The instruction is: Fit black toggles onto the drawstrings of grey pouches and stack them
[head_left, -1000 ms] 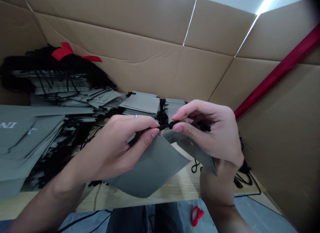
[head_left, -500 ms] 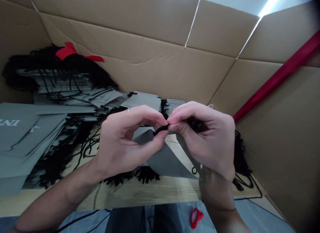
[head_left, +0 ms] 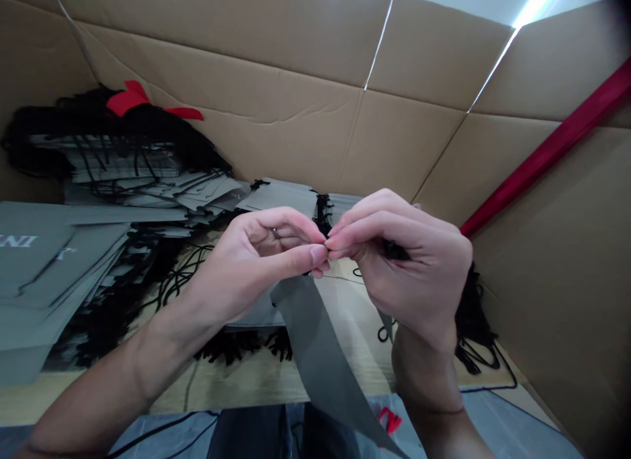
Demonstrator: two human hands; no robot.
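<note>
My left hand (head_left: 256,262) and my right hand (head_left: 401,262) meet at the fingertips in the middle of the view, both pinched together. Between them they hold a black cord (head_left: 394,250), most of it hidden inside my right fist. A flat grey paper bag (head_left: 320,354) hangs edge-on below my fingers and reaches down toward my lap. A ring shows on a finger of my left hand.
Stacks of flat grey bags (head_left: 59,262) with tangled black cords lie at the left on a wooden table (head_left: 276,380). Cardboard walls (head_left: 296,117) enclose the back and right. A red bar (head_left: 542,156) runs along the right wall. Red ribbon (head_left: 128,98) tops the far pile.
The grey bag has turned from lying broad and flat under my hands to hanging edge-on and lower. My fingertips have closed together, hiding the cord end between them.
</note>
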